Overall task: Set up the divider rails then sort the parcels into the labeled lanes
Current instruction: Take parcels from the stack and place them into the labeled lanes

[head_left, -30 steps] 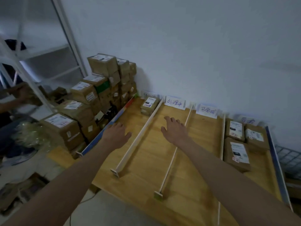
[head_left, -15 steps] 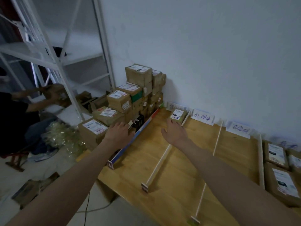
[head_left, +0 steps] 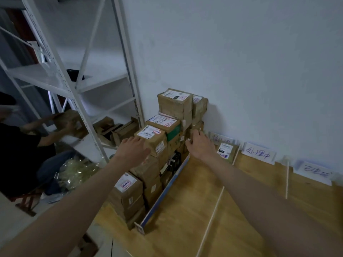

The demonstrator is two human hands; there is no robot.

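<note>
A: Where is the next parcel, relative to the hands?

B: Straight ahead and a little left. The stack of parcels (head_left: 163,145) stands off the left edge of the tabletop (head_left: 194,210), just outside the blue-edged rail (head_left: 167,191), and climbs toward the far wall. The box with the white label (head_left: 151,140) on the near upper tier sits between the two hands.

A: Which hand is nearer to it?

B: The left hand (head_left: 132,150). Its fingers are spread and open, resting against or just at that box's near-left face; I can't tell whether they press it. The right hand (head_left: 199,146) is also open, fingers curled loosely at the stack's right side, farther back by the darker boxes. Neither hand grips anything yet.

A: And the box's long axis?

B: It seems to run from near-left to far-right, roughly along the rail, so I'd judge a two-handed clasp across the short sides suits it, with the right hand coming nearer and left to meet it.

A: Where would it go?

B: To the right. The lanes lie that way, parted by thin white rails (head_left: 213,216), with handwritten lane cards (head_left: 259,154) along the far wall. One parcel (head_left: 225,151) already lies in the first lane, just right of the right hand
</note>
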